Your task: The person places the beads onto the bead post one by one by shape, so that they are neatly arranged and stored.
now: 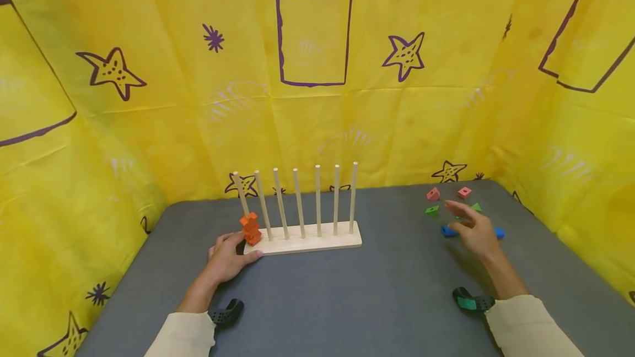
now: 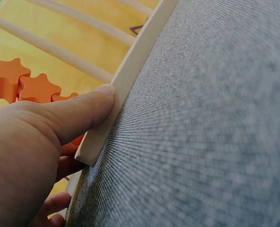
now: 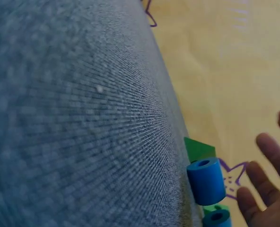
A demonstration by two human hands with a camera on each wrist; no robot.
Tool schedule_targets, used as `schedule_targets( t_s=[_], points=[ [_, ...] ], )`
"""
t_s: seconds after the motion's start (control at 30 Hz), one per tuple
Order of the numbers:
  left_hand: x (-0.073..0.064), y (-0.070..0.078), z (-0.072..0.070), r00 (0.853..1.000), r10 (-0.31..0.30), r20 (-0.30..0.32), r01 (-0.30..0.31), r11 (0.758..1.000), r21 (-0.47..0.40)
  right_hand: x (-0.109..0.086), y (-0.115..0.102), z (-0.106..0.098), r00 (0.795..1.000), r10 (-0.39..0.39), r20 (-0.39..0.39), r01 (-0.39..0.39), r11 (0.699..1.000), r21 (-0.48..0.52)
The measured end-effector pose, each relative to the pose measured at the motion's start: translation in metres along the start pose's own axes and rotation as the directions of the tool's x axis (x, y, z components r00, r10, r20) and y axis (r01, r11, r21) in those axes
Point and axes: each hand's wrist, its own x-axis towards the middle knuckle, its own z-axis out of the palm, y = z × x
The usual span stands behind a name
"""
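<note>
A wooden peg stand (image 1: 307, 244) with a row of several upright dowels stands on the grey table. Orange star-shaped beads (image 1: 251, 228) are stacked on its leftmost dowel. My left hand (image 1: 228, 258) grips the left end of the base, the thumb (image 2: 90, 109) pressed along its front edge and the other fingers behind. Over at the right, my right hand (image 1: 478, 233) hovers with loosely spread fingers and nothing in them. Close to it lie blue cylinder beads (image 3: 207, 184) with holes, partly hidden by the hand in the head view, and green triangular beads (image 1: 432, 211).
Two pinkish-red block beads (image 1: 433, 194) lie behind the green ones, near the table's back right corner. A yellow cloth (image 1: 317, 120) with purple drawings hangs around the back and sides of the table (image 1: 347, 302). Dark straps (image 1: 228, 313) sit at both wrists.
</note>
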Motion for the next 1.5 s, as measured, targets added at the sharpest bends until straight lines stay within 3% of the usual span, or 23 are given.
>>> schedule_targets(
  t_s=[0.23,0.4,0.67,1.0,1.33,1.5],
  points=[
    [0.0,0.0,0.0,1.0,0.003,0.002,-0.003,1.0,0.005,-0.004,0.015,0.0,0.987,0.1,0.124,-0.094,0.994,-0.056],
    [0.0,0.0,0.001,1.0,-0.001,0.008,0.001,1.0,0.005,-0.005,0.025,0.006,0.979,0.064,0.191,-0.031,0.984,-0.173],
    [0.001,-0.002,-0.001,1.0,0.015,-0.007,-0.015,1.0,0.008,-0.002,0.031,0.012,0.989,-0.032,0.146,0.082,0.934,-0.349],
    [0.003,-0.001,0.0,1.0,0.02,-0.002,-0.02,1.0,0.013,0.002,0.005,0.011,1.0,0.024,-0.016,-0.027,0.977,-0.21],
    [0.005,-0.002,0.001,1.0,0.016,0.001,-0.016,1.0,0.004,0.016,-0.044,0.014,0.989,-0.14,-0.041,0.135,0.986,-0.1],
    [0.004,-0.002,0.001,1.0,0.01,0.006,-0.011,1.0,0.01,0.019,-0.073,0.012,0.983,-0.182,-0.034,0.18,0.982,-0.063]
  ],
)
